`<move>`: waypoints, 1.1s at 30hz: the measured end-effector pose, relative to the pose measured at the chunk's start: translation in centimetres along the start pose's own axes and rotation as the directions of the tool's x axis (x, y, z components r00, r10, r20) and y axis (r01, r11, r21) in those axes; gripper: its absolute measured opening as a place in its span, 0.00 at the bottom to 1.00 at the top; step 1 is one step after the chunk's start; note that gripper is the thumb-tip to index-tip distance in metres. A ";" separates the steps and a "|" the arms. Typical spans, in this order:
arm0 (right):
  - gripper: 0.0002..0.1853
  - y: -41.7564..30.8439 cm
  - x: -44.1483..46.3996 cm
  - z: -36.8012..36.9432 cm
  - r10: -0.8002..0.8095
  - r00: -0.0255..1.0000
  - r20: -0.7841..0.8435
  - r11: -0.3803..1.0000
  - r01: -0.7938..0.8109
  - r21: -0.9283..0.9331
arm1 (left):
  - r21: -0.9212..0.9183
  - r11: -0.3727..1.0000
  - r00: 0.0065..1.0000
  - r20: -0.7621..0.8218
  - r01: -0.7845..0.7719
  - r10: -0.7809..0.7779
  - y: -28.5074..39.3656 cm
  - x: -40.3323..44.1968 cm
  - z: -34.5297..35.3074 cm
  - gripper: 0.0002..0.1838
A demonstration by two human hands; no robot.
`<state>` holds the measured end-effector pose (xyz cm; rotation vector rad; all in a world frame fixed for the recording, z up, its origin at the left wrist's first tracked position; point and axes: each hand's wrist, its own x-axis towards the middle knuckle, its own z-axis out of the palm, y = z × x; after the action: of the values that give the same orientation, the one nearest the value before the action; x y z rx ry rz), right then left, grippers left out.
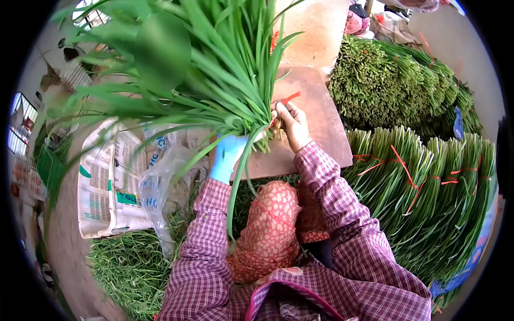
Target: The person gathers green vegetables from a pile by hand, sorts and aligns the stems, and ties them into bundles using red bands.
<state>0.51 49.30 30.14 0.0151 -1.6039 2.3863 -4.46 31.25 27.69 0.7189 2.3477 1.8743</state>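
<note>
A large bunch of garlic chives fans out toward the upper left, its leaves hiding much of the far side. My left hand, in a blue glove, is closed around the bunch near its stem end. At the stems, my bare right hand pinches a red tie, whose loose end sticks out above the fingers. Part of the red tie runs round the stems. Beneath both hands lies a brown board. One long leaf hangs down past my left wrist.
Tied bunches of chives stand at the right, with a stacked pile behind. A white plastic crate and clear plastic bag are at the left. Loose greens lie below the crate. My patterned knee cover is below the board.
</note>
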 end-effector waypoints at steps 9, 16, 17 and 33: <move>0.14 -6.8 0.9 2.9 -0.184 0.982 0.037 0.978 0.179 0.106 | -0.408 0.832 0.922 -0.252 -0.376 0.293 12.1 3.3 -0.5 0.19; 0.14 0.0 -0.6 -0.9 -0.023 0.998 -0.065 0.995 0.029 0.091 | -0.505 0.858 0.996 -0.026 -0.089 0.087 -0.7 4.0 -1.3 0.16; 0.15 -0.2 -0.7 -0.8 -0.023 0.999 -0.034 0.996 0.026 0.080 | -0.530 0.846 0.999 -0.001 -0.046 0.054 1.5 4.1 -1.2 0.19; 0.11 0.6 -7.4 0.2 0.026 0.995 -0.096 0.999 -0.030 -0.042 | 0.026 0.997 0.911 0.410 -0.071 0.054 13.6 7.2 0.1 0.46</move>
<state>7.51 47.35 28.54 -0.1282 -1.6219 2.3349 -6.46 36.21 42.12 1.0825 2.1188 1.5131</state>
